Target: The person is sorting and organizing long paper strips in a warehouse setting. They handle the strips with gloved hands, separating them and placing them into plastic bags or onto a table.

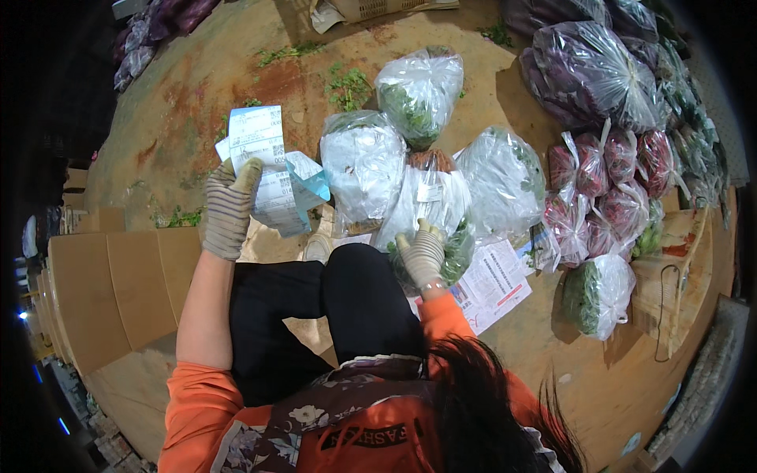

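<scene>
My left hand (232,207), in a striped knit glove, grips a strip of printed adhesive labels (275,198) with blue backing, which hangs down and curls to the right. My gloved right hand (423,254) rests on a clear plastic bag of leafy greens (427,210), its fingers partly spread near the lower part. That bag bears a white label (430,192). Around it on the floor stand more bagged greens: one to the left (362,168), one above (419,97) and one to the right (500,180).
Small bags of red produce (591,165) lie at the right, below a large bag of purple vegetables (591,77). Printed papers (497,284) lie beside my right hand. Cardboard boxes (127,284) stand at the left. Loose green sprigs (349,86) are scattered on the floor.
</scene>
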Tool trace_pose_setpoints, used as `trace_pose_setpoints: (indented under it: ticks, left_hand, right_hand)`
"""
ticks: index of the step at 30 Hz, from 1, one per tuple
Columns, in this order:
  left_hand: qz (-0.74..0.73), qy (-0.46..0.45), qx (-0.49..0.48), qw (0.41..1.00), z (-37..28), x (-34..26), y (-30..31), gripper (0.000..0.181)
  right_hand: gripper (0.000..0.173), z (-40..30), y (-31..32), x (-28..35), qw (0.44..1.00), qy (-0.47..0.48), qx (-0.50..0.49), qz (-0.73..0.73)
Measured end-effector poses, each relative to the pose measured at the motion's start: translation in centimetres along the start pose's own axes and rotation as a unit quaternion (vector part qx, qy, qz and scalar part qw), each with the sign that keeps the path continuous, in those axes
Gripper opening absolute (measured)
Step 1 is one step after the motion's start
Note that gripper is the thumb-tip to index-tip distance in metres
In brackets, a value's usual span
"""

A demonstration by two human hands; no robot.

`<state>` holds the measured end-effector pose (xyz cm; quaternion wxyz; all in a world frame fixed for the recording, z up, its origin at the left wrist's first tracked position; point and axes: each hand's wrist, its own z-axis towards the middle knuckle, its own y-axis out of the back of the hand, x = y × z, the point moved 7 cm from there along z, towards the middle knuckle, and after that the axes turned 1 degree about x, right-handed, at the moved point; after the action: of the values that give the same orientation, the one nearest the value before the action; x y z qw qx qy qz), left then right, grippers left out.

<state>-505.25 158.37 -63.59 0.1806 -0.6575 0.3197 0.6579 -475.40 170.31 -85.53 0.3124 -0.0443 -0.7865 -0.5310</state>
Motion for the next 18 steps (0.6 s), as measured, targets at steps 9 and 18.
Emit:
trace_pose_setpoints:
  ticks: [9, 18]
  left_hand:
    - [0.079, 0.045, 0.179, 0.980, -1.2, 1.1, -6.2, 0.020]
    - [0.141, 0.138, 0.385, 0.902, -4.9, 3.7, -14.7, 0.021]
  right_hand:
    - [0.044, 2.4, -5.3, -5.6, 0.993, -0.046, 0.051, -0.094]
    - [0.029, -2.7, 8.9, -11.6, 0.850, -0.161, 0.049, 0.499]
